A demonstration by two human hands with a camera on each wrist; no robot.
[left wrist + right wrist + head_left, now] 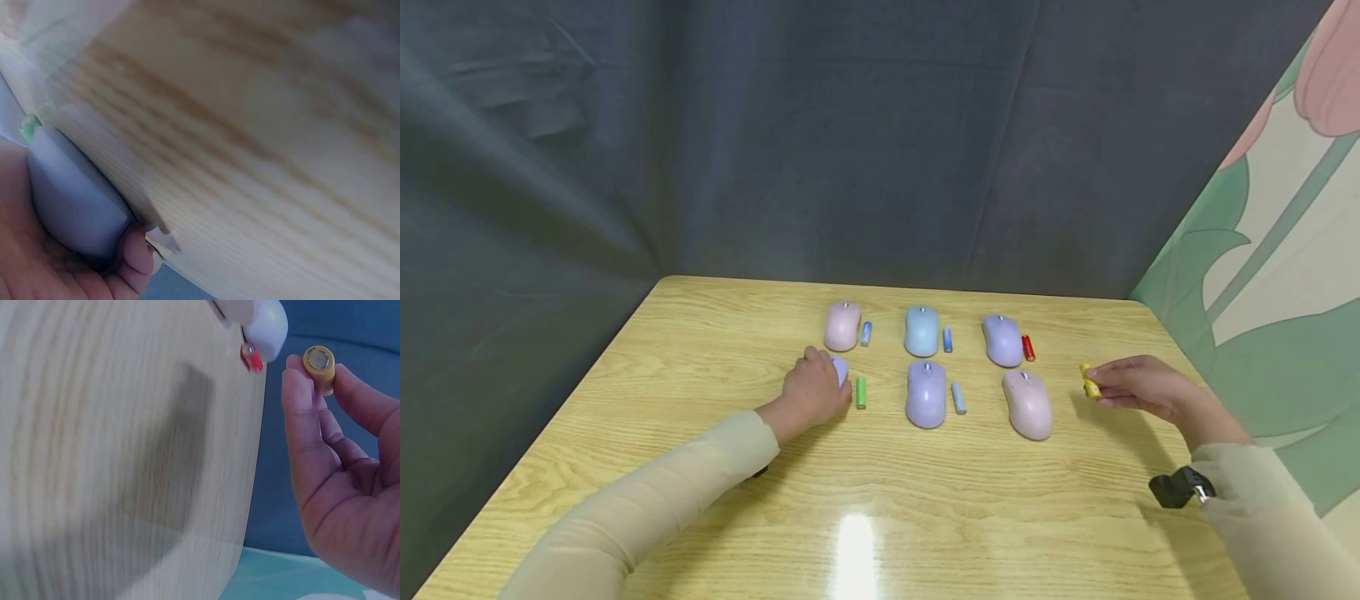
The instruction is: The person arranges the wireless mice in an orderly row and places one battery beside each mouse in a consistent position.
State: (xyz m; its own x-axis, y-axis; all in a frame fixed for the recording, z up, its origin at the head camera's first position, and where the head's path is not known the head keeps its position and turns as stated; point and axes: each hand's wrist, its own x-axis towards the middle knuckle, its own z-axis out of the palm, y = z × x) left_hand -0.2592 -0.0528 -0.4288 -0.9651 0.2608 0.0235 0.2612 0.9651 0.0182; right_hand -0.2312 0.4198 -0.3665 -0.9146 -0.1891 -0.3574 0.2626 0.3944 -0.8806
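My left hand (815, 388) is curled over a purple computer mouse (840, 370) at the left of the front row, covering most of it. In the left wrist view the mouse (75, 194) lies on the wood with a finger hooked around its end. A green battery (861, 392) lies just right of that hand. My right hand (1142, 386) pinches a yellow battery (1091, 382) between thumb and fingers, to the right of the front pink mouse (1028, 405). The right wrist view shows the yellow battery (320, 365) end-on, held above the tabletop.
In the back row are a pink mouse (842, 326) and a blue mouse (922, 332), each with a blue battery, and a purple mouse (1003, 340) beside a red battery (1028, 347). Front middle, another purple mouse (927, 394) has a light blue battery (958, 398). Dark cloth (850, 150) hangs behind.
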